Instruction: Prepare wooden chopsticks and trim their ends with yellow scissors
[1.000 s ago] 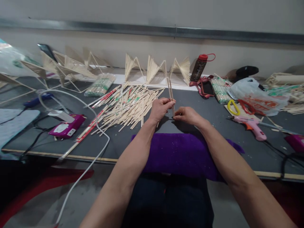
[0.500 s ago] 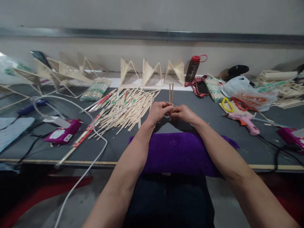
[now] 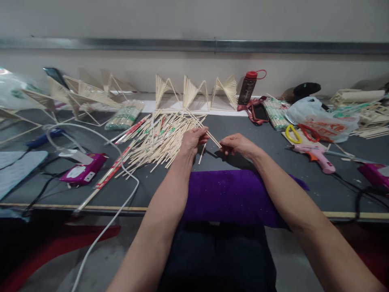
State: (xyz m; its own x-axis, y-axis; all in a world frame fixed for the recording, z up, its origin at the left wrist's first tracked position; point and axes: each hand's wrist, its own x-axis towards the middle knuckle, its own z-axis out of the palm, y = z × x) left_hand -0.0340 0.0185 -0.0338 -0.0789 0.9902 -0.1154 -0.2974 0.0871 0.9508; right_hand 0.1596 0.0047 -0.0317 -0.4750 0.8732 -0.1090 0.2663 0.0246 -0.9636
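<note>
A pair of thin wooden sticks [image 3: 213, 138] slants down to the right between my hands, lying close together. My left hand [image 3: 194, 140] pinches them partway along, its fingers closed. At their lower right end, the thumb and fingertips of my right hand [image 3: 238, 144] close on the tips. Another stick [image 3: 202, 155] shows under my left hand; whether that hand touches it I cannot tell. Just left of my left hand spreads a loose pile of wooden sticks [image 3: 161, 140]. A purple cloth [image 3: 225, 194] covers the table edge below my wrists.
Fan-shaped stick structures [image 3: 194, 95] stand along the wall, with more [image 3: 88, 95] at left. To the right are a pink glue gun [image 3: 319, 157], yellow-handled scissors [image 3: 292, 134], a plastic bag [image 3: 319, 117] and a bottle [image 3: 247, 88]. A white cable [image 3: 136, 182] crosses the left side near a purple power strip [image 3: 83, 168].
The sticks went from upright to slanting down rightward. My hands have moved apart, the left one leftward toward the pile and the right one slightly rightward.
</note>
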